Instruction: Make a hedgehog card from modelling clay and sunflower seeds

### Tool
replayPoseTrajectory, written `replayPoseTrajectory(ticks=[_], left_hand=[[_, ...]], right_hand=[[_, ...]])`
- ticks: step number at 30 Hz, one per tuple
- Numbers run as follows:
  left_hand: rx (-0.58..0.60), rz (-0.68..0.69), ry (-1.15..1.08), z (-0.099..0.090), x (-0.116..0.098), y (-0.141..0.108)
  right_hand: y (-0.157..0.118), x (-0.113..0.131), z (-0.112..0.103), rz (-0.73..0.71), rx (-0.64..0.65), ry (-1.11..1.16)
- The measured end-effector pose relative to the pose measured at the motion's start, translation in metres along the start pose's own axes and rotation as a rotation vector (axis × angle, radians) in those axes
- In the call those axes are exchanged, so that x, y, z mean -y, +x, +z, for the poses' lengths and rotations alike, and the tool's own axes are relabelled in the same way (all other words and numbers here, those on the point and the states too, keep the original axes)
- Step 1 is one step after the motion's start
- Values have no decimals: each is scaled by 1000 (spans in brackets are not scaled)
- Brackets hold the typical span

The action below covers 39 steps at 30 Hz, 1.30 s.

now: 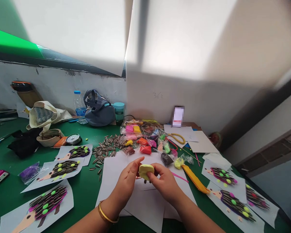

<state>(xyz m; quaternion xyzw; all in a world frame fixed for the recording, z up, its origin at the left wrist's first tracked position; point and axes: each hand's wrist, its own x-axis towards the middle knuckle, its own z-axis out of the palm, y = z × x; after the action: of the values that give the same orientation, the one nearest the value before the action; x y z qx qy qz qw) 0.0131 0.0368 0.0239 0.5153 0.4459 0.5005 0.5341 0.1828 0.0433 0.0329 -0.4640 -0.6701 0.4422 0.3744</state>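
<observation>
A flat, rounded piece of pale yellow modelling clay (146, 170) is between my two hands, above white paper sheets (145, 207). My right hand (164, 180) pinches its right side, thumb on the front face and fingers at the edge. On the other side, my left hand (128, 179), with a gold bangle at the wrist, is curled against the clay's left edge; some of its fingers are hidden behind. Small dark pieces show just beneath the clay, too small to name. Packets of coloured clay (145, 149) and sunflower seeds (108, 147) lie beyond my hands.
Hedgehog pictures with seed spines (47, 202) lie at left, and more pictures (232, 200) at right. A yellow-orange serrated tool (195, 179) lies beside my right hand. Yellow-handled scissors (177, 138), a bottle (80, 108), a blue bag (99, 111) and a phone (178, 116) stand or lie behind.
</observation>
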Motion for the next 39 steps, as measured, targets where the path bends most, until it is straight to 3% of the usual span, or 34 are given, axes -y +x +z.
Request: replayPoseTrajectory(ticks=[5,11,17,24,30,39], left_hand=[[-21,66,117,-2,3,6],[-46,-40,-46,0,2,4],[-51,72,99,-2,6,7],[-43,-3,-31,0,1,3],[30,167,168,-1,0,1],[1,94,119,-1,-4,1]], right_hand=[[-2,-1,2,-9,1,-135],[-1,3,1,19,12,6],[-2,1,1,-11,-9,-85],[-2,-1,1,-14,41,54],[-1,-2,4,-1,-5,-29],[-1,-2,5,2,-1,17]])
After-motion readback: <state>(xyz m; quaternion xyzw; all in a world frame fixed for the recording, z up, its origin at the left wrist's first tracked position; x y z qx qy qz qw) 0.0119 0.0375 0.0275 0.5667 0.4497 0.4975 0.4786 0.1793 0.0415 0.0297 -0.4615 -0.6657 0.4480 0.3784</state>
